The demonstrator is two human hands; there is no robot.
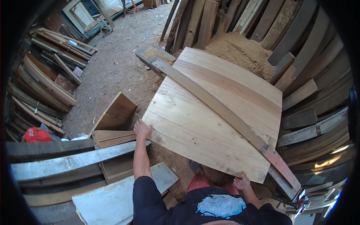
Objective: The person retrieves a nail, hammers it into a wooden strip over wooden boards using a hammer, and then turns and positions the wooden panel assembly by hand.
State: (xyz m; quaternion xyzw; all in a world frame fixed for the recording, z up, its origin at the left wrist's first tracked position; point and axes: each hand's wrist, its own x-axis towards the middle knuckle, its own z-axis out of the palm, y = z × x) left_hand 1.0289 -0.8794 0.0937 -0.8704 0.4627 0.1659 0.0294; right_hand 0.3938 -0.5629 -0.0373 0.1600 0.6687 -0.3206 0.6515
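A wide, pale wooden panel (187, 112) made of joined planks lies flat in front of me. My left hand (142, 128) grips its left corner, fingers curled at the edge. My right hand (242, 182) holds the near edge toward the right, with the thumb up at the rim and the other fingers partly hidden below. Across the panel's top runs a long, straight brown bar (213, 99), slanting from far left to near right. Its near right end has a worn red part (279, 165). A grey surface dusted with sawdust (159, 53) shows past the panel's far left side.
Boards (296, 75) lean in rows along the right and far sides, beside a sawdust heap (242, 52). Stacked planks (45, 82) stand at left. Close by my left arm are a brown panel piece (116, 112), a whitish beam (78, 159) and a white board (120, 198).
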